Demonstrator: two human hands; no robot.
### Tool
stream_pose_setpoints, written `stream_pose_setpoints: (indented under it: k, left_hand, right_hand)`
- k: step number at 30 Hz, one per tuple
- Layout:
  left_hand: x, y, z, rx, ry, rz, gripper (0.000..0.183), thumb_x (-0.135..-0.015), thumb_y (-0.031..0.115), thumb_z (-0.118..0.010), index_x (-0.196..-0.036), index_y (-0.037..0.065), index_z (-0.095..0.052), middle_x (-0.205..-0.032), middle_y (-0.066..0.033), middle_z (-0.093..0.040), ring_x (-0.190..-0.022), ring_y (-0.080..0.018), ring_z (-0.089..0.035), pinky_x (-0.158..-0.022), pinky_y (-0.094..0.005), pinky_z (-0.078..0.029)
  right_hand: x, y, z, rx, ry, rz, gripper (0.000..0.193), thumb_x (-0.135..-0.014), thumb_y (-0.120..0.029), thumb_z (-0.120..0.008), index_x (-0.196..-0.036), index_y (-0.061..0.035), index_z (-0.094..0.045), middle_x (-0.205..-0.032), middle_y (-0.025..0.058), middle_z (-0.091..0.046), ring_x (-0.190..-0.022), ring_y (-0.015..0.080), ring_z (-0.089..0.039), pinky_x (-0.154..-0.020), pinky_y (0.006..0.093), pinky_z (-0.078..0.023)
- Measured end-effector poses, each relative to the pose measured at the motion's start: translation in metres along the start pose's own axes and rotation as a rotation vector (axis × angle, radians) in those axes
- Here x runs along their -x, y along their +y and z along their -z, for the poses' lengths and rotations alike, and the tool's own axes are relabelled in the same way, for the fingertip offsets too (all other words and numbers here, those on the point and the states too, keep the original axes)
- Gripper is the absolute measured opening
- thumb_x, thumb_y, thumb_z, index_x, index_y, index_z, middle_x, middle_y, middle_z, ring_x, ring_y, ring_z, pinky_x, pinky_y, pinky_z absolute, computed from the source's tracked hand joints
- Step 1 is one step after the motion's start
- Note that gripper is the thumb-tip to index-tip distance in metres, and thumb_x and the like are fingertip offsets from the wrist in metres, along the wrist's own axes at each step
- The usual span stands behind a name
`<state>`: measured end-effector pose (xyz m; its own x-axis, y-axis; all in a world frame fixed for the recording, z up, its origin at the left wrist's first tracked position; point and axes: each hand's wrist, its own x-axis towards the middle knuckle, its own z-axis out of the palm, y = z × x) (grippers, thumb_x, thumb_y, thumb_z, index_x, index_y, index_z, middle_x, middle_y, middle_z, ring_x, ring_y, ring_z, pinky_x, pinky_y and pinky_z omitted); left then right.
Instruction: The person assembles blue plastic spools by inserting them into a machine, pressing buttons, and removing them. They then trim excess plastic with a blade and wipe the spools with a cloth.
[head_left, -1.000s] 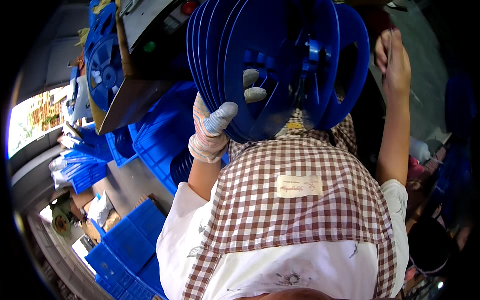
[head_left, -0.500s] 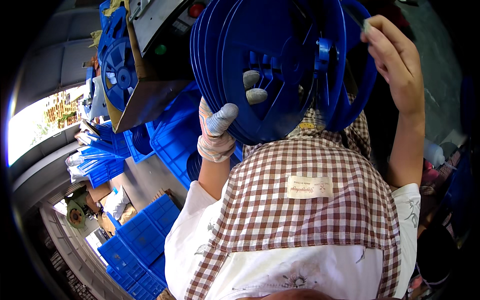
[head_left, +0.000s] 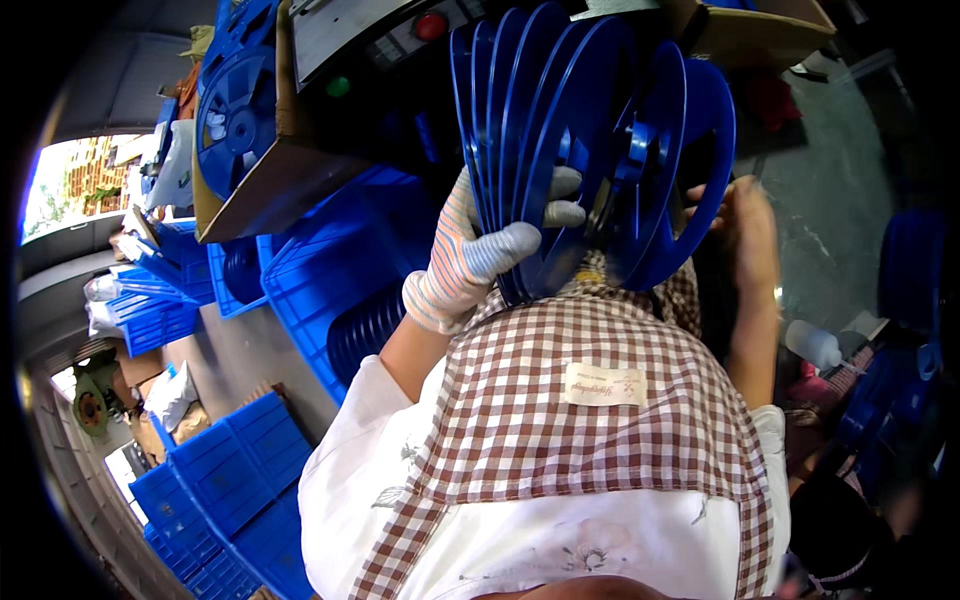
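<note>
Head view: stack of blue reels [head_left: 560,150] on edge, held up at chest height above checked apron [head_left: 590,430], discs facing L–R. Gloved left hand [head_left: 470,260] clamped on stack's lower L rim, fingers [head_left: 500,250] wrapped round front. Bare right hand [head_left: 745,235] at R-most reel's edge; grip there can't tell. Left nearer to stack centre.

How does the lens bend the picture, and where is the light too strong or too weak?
Head view: straight edges curve toward the black round rim; daylight at far left is washed out; the right side is dark; the gloved left hand and blue reels are sharp.
</note>
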<state>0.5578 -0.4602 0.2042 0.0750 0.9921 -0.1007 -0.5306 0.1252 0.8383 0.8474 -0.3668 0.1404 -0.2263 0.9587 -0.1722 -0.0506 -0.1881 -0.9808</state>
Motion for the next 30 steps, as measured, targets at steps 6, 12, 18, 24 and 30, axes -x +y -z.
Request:
stream_pose_setpoints:
  k: [6, 12, 18, 24, 30]
  left_hand:
    - [-0.004, -0.019, -0.02, -0.222, -0.179, -0.025, 0.064, -0.081, 0.005, -0.068, -0.134, 0.003, -0.033, -0.131, -0.0187, -0.05, -0.122, -0.0312, -0.051, -0.1, -0.045, -0.044]
    - [-0.033, -0.043, -0.046, -1.106, -0.472, -0.317, 0.051, -0.08, 0.006, -0.065, -0.126, 0.001, -0.043, -0.112, -0.0215, -0.058, -0.098, -0.0303, -0.061, -0.092, -0.0397, -0.049]
    - [-0.047, -0.077, -0.066, -1.416, -0.622, -0.425, 0.032, -0.079, 0.014, -0.063, -0.11, 0.006, -0.061, -0.086, -0.029, -0.06, -0.061, -0.0336, -0.063, -0.069, -0.0419, -0.056]
    - [-0.048, -0.059, -0.095, -1.092, -0.508, 0.011, 0.08, -0.079, 0.018, -0.068, -0.128, -0.025, -0.021, -0.091, -0.0346, -0.059, -0.075, -0.0368, -0.066, -0.072, -0.0384, -0.056]
    - [-0.051, -0.055, -0.095, -1.173, -0.501, 0.029, 0.082, -0.081, 0.024, -0.07, -0.131, -0.02, -0.023, -0.103, -0.0338, -0.058, -0.087, -0.0388, -0.065, -0.081, -0.0403, -0.053]
  right_hand:
    - [0.032, -0.021, -0.065, -0.09, -0.188, 0.083, 0.03, -0.1, -0.033, -0.041, -0.104, -0.0031, -0.043, -0.12, 0.0208, -0.057, -0.108, 0.0249, -0.059, -0.093, 0.0357, -0.046]
    - [0.055, 0.005, -0.042, -0.212, -0.124, 0.125, 0.024, -0.101, -0.029, -0.039, -0.11, -0.0071, -0.042, -0.106, 0.0007, -0.048, -0.093, 0.0085, -0.041, -0.087, 0.0248, -0.034]
    - [0.084, 0.012, -0.026, -0.289, 0.006, 0.065, 0.046, -0.102, -0.037, -0.033, -0.134, -0.0033, -0.033, -0.133, 0.0076, -0.044, -0.122, 0.0182, -0.042, -0.105, 0.0343, -0.031]
    - [0.1, 0.009, -0.016, 0.133, 0.045, 0.165, 0.062, -0.101, -0.046, -0.028, -0.134, 0.007, -0.033, -0.124, 0.0111, -0.046, -0.11, 0.0177, -0.043, -0.1, 0.0297, -0.031]
    - [0.096, -0.02, -0.015, 0.542, 0.016, 0.255, 0.065, -0.097, -0.056, -0.028, -0.108, 0.0065, -0.04, -0.075, 0.009, -0.042, -0.064, 0.018, -0.039, -0.061, 0.0317, -0.035]
